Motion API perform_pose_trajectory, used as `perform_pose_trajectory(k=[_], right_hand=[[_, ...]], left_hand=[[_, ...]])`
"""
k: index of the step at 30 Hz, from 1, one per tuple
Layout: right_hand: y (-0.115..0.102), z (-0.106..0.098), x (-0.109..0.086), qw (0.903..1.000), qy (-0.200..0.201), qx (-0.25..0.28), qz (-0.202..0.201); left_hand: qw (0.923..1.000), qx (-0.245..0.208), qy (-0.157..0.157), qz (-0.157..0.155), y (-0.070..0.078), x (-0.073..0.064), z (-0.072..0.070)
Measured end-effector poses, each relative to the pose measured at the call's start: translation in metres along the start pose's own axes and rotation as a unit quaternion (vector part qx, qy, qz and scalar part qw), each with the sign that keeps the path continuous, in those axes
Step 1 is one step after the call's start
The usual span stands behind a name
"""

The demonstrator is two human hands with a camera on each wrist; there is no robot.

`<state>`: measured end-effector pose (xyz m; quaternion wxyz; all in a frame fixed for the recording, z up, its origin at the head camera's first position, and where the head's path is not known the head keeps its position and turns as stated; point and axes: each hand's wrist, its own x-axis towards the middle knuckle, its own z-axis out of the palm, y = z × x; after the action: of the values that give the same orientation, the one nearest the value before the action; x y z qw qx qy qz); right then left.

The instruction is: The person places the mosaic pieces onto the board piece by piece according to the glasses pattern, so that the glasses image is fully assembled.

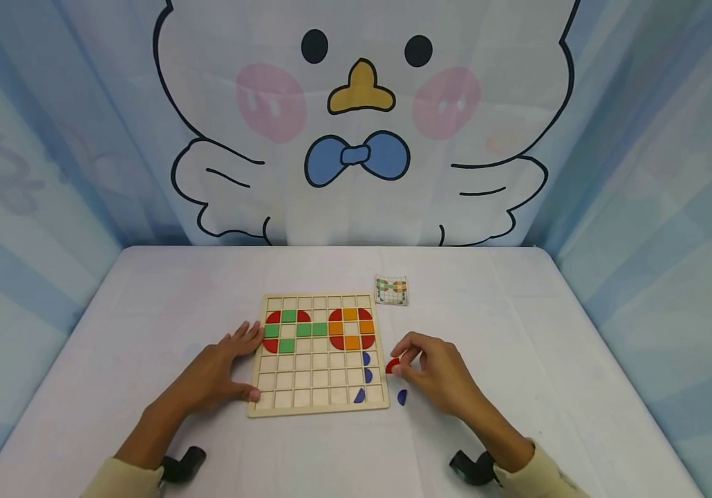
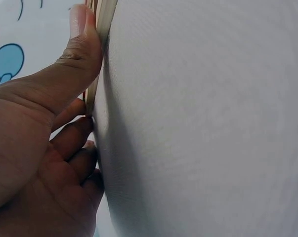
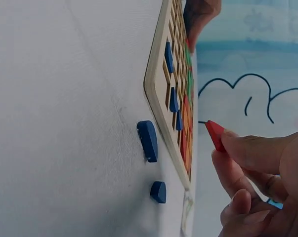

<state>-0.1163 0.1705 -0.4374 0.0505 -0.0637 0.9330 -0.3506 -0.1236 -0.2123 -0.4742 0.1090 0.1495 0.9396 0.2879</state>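
Note:
A wooden grid board [image 1: 319, 379] lies on the white table, with red, green and orange pieces set in its upper cells. My left hand [image 1: 222, 370] rests along the board's left edge, its thumb [image 2: 82, 42] against the rim and the fingers spread farther up. Just off the board's right side, my right hand [image 1: 437, 373] pinches a small red piece [image 3: 216, 135] with a curved edge between thumb and fingertips. Three blue pieces [image 1: 368, 375] sit in cells near the board's right side. Two more blue pieces [image 3: 148, 141] lie on the table beside that edge.
A small pattern card [image 1: 391, 290] with a coloured grid lies at the board's upper right corner. Behind the table hangs a curtain [image 1: 356, 207] printed with a cartoon character, and blue-white curtains [image 1: 661, 207] flank both sides.

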Motion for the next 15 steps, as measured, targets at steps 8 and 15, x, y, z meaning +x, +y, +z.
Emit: perform_pose_trajectory(k=[8, 15], right_hand=[[-0.010, 0.010, 0.004, 0.9997, 0.009, 0.018, -0.011], [-0.018, 0.018, 0.009, 0.9987, 0.011, 0.017, -0.046]], left_hand=[[1.0000, 0.002, -0.001, 0.002, -0.001, 0.000, 0.000], [1.0000, 0.001, -0.001, 0.001, -0.001, 0.000, 0.000]])
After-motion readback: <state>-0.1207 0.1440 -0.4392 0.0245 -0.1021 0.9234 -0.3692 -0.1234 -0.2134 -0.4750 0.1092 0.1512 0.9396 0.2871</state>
